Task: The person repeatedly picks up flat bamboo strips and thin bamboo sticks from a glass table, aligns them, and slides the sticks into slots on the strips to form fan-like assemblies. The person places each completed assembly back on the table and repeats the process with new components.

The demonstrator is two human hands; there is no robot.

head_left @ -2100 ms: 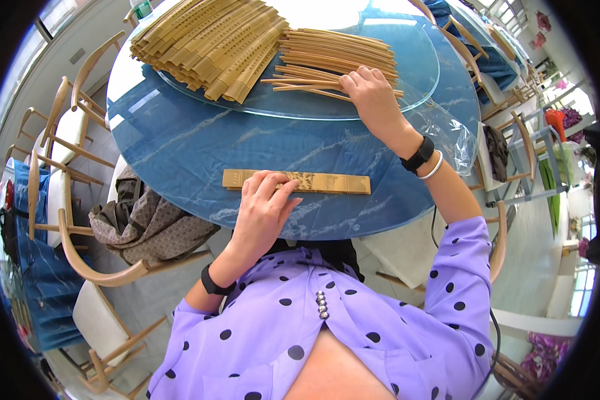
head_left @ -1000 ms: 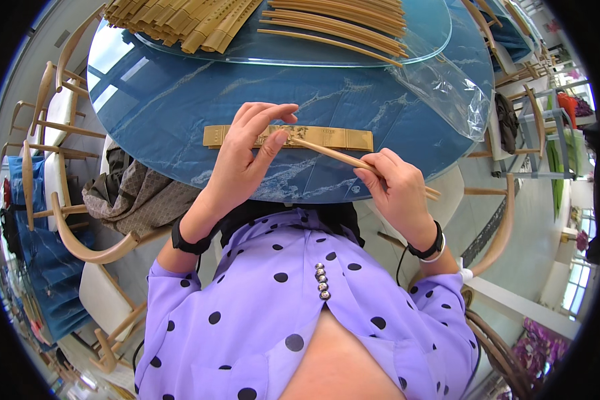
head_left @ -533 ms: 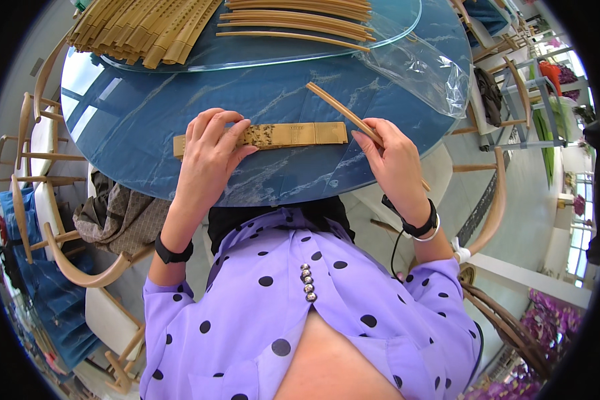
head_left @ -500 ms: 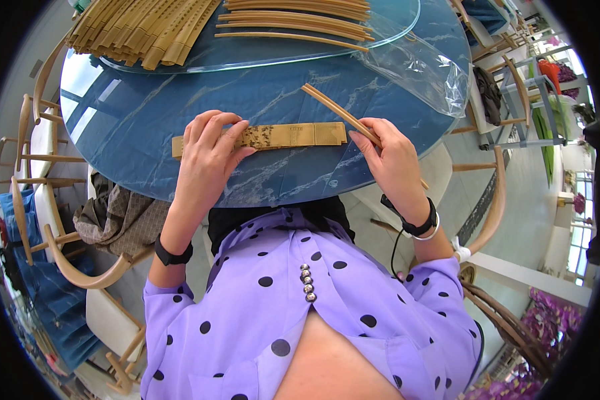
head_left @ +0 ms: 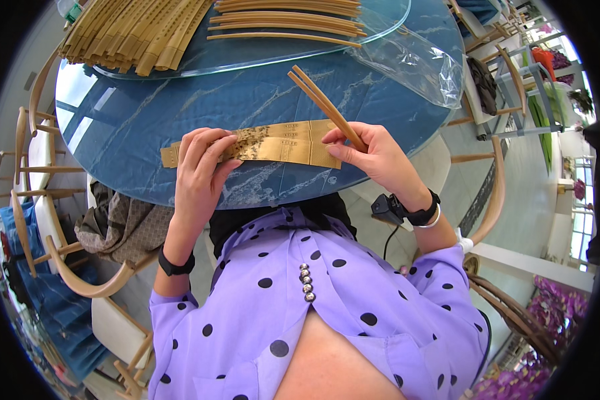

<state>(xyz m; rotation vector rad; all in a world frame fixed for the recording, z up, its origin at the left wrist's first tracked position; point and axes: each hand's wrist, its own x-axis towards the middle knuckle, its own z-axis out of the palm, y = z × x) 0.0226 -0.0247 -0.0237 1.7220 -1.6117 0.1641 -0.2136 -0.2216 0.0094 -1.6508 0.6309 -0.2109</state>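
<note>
hands meet at table's six o'clock: left hand point(head_left: 200, 170) presses the flat golden printed folded fan leaf point(head_left: 260, 143) on the round blue marbled table point(head_left: 147, 113); right hand point(head_left: 373, 157) pinches two thin bamboo ribs point(head_left: 323, 107), seemingly fitting them, so next they need lining up with the leaf's edge.

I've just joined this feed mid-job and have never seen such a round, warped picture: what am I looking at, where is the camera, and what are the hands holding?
No machine here: a person in a purple dotted top works bare-handed. The camera sits on their head, looking down through a fisheye lens, so straight edges bend. The left hand presses a flat stack of golden bamboo slats onto the round blue table. The right hand grips the stack's right end and two thin bamboo sticks that angle away over the table. Farther back, a glass turntable carries more slats and sticks; a clear plastic bag lies at right.
</note>
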